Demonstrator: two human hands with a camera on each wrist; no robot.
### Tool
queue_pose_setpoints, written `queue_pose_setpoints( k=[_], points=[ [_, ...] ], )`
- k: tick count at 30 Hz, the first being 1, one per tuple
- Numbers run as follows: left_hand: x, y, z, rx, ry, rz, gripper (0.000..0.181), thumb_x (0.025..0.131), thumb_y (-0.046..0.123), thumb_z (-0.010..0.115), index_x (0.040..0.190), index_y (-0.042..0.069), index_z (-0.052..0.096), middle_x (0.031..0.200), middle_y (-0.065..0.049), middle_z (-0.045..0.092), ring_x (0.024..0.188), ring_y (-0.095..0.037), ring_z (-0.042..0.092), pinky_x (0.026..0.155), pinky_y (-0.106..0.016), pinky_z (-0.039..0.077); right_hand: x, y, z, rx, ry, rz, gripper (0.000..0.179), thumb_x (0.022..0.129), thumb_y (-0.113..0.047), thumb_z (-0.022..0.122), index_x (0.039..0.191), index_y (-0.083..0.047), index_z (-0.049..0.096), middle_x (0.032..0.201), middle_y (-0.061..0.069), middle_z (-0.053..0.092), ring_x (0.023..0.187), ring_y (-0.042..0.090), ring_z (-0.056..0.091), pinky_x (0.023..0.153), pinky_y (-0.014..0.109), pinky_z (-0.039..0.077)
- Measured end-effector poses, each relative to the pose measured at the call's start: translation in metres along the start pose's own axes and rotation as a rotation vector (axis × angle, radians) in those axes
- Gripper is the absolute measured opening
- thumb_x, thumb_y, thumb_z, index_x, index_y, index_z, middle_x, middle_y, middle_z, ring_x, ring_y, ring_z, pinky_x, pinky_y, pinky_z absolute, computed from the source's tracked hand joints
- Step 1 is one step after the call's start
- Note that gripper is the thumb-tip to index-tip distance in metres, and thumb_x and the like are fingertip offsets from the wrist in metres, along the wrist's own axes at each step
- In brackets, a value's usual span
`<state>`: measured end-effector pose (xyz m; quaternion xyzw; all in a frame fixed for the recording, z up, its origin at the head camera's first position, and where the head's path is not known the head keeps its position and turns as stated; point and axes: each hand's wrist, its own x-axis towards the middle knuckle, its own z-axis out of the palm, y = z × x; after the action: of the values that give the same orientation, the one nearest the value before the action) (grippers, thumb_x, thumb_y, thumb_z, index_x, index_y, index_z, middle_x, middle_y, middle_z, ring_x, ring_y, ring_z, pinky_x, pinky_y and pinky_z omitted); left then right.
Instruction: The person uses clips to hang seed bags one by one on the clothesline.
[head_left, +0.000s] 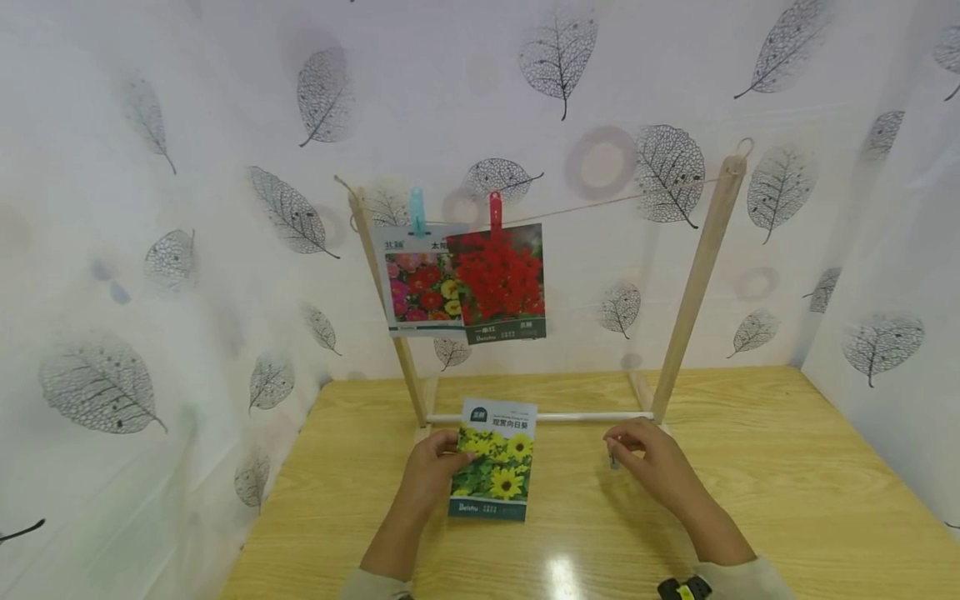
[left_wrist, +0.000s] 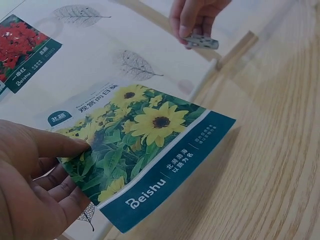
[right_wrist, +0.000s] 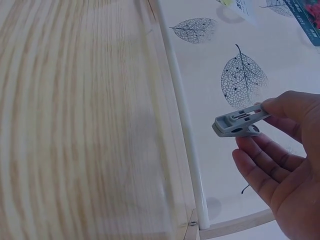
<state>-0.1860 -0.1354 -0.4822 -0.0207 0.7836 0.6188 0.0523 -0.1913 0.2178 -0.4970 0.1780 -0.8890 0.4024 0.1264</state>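
A sunflower seed packet (head_left: 492, 467) is pinched at its left edge between the thumb and fingers of my left hand (head_left: 431, 475). Its printed front with yellow flowers faces up in the left wrist view. Off to the right, my right hand (head_left: 651, 462) pinches a grey clothespin (right_wrist: 240, 121) by its handle end, above the table. Behind both hands, two more packets hang from a string (head_left: 600, 202): a multicoloured flower packet (head_left: 420, 287) under a light-blue clothespin (head_left: 417, 212), and a red flower packet (head_left: 501, 283) under a red clothespin (head_left: 495, 210). The red flower packet overlaps its neighbour.
The string runs between two wooden posts, the left post (head_left: 407, 375) and the right post (head_left: 697, 283). A white rod (head_left: 592, 416) joins them low down, at the back of the wooden table (head_left: 757, 475). Leaf-patterned sheeting (head_left: 225, 150) surrounds the table.
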Motion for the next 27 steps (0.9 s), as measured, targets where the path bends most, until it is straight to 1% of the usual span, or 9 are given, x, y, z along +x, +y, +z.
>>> queue_pose_setpoints(
  k=[6,10,17,23,27],
  points=[
    [0.001,0.000,0.002,0.012,0.007,0.015,0.035,0.092,0.018,0.073,0.119,-0.002,0.064,0.114,-0.014,0.062,0.102,-0.023,0.057,0.081,-0.033,0.052,0.001,-0.002,-0.001,0.015,0.025,-0.022,0.012,0.097,-0.014,0.068,0.107,-0.019,0.072,0.105,-0.003,0.067,0.088,0.002,0.063,0.080,0.025,0.058],
    [0.000,-0.001,0.003,0.006,0.007,0.013,0.039,0.092,0.020,0.073,0.122,-0.002,0.062,0.118,-0.015,0.061,0.106,-0.024,0.056,0.084,-0.035,0.052,0.001,-0.004,-0.002,0.025,0.033,-0.031,0.013,0.097,-0.013,0.067,0.108,-0.019,0.072,0.106,-0.002,0.067,0.088,0.001,0.063,0.081,0.025,0.058],
    [0.000,-0.001,0.007,-0.044,-0.011,0.023,0.028,0.092,0.019,0.073,0.112,0.000,0.064,0.108,-0.012,0.064,0.098,-0.020,0.060,0.082,-0.032,0.052,0.001,-0.007,-0.004,0.027,0.038,-0.030,0.016,0.098,-0.012,0.065,0.111,-0.020,0.072,0.106,-0.002,0.067,0.090,0.002,0.063,0.082,0.026,0.059],
    [-0.002,0.000,0.011,-0.035,-0.014,0.029,0.031,0.092,0.019,0.073,0.114,0.000,0.063,0.111,-0.012,0.062,0.100,-0.020,0.059,0.083,-0.033,0.052,0.003,-0.008,-0.004,0.001,0.055,-0.039,0.016,0.099,-0.013,0.065,0.111,-0.018,0.073,0.106,-0.003,0.067,0.091,0.000,0.062,0.084,0.025,0.058],
    [-0.003,0.001,0.014,-0.054,-0.023,0.027,0.032,0.093,0.019,0.072,0.117,0.000,0.062,0.112,-0.012,0.061,0.101,-0.020,0.057,0.083,-0.033,0.052,0.003,-0.009,-0.005,-0.006,0.061,-0.039,0.015,0.099,-0.014,0.065,0.111,-0.017,0.073,0.109,-0.002,0.067,0.094,-0.001,0.061,0.084,0.025,0.058]
  ],
)
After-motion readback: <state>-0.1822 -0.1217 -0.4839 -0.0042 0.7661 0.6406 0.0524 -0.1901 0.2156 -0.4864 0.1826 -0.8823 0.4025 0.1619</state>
